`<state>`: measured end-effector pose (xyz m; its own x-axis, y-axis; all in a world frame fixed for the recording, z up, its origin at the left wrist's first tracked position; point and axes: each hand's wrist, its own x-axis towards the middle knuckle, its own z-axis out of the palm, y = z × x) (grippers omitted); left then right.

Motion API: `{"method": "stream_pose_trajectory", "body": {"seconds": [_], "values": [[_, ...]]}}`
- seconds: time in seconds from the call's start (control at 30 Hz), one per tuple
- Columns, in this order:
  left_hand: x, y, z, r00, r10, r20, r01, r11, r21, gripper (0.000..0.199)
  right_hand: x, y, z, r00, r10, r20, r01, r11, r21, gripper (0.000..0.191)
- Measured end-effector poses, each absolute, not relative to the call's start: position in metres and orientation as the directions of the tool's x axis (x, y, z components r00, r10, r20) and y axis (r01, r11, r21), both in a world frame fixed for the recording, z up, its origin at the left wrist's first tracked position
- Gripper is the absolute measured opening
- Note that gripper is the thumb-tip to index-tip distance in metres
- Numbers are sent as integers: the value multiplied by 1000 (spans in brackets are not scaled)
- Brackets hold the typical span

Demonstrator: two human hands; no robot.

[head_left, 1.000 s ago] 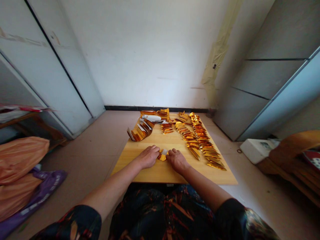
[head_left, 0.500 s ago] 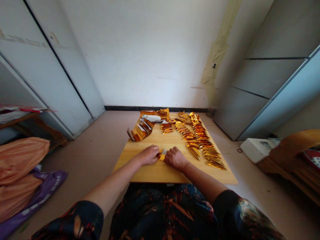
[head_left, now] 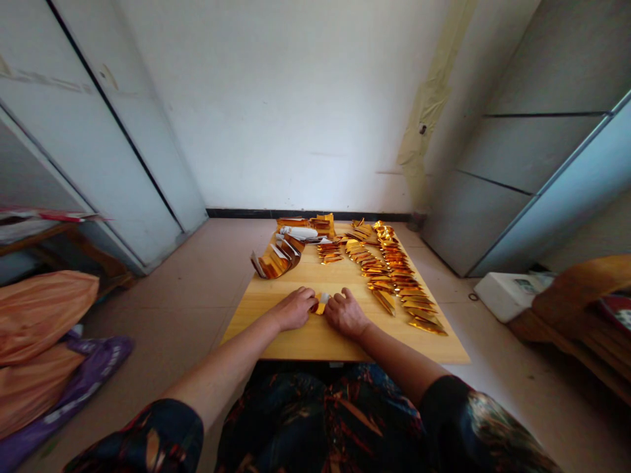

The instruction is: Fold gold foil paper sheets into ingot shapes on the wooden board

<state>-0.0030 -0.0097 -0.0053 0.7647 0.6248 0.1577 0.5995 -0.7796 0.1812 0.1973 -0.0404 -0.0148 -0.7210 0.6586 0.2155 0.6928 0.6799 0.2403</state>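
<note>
Between my hands, just above the wooden table (head_left: 276, 341), is a small gold and white foil paper (head_left: 321, 303). My left hand (head_left: 296, 307) pinches its left end with closed fingers. On its right end, the curled fingers of my right hand (head_left: 348, 314) are closed. To the right lie overlapping rows of folded gold foil pieces (head_left: 401, 279). Curved gold sheets with white edges (head_left: 279, 259) rest at the table's far left, and a short stack of folded pieces (head_left: 328, 253) lies beyond my hands.
A white roll-like object (head_left: 298, 232) sits among foil at the table's back. Behind stands a white wall (head_left: 296, 118). Grey cabinets (head_left: 532, 144) and a wooden chair (head_left: 586, 309) are on the right, orange and purple bags (head_left: 44, 315) on the left.
My hands have shifted very slightly and the foil paper between them shows more of its white part. The rows of folded pieces have not moved.
</note>
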Motion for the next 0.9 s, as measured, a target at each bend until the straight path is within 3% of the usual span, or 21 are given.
{"method": "stream_pose_trajectory", "body": {"seconds": [0.23,0.63,0.9], "values": [[-5,-13,-9,735,638,228,601,-770,215,23,203,-36,-16,-723,650,235,691,685,232,25],[4,-18,-16,682,687,251,684,-721,113,27,210,-26,-20,-679,693,242,734,653,187,25],[5,-16,-17,675,695,246,677,-717,168,30,212,-25,-21,-605,752,262,793,599,112,23]]}}
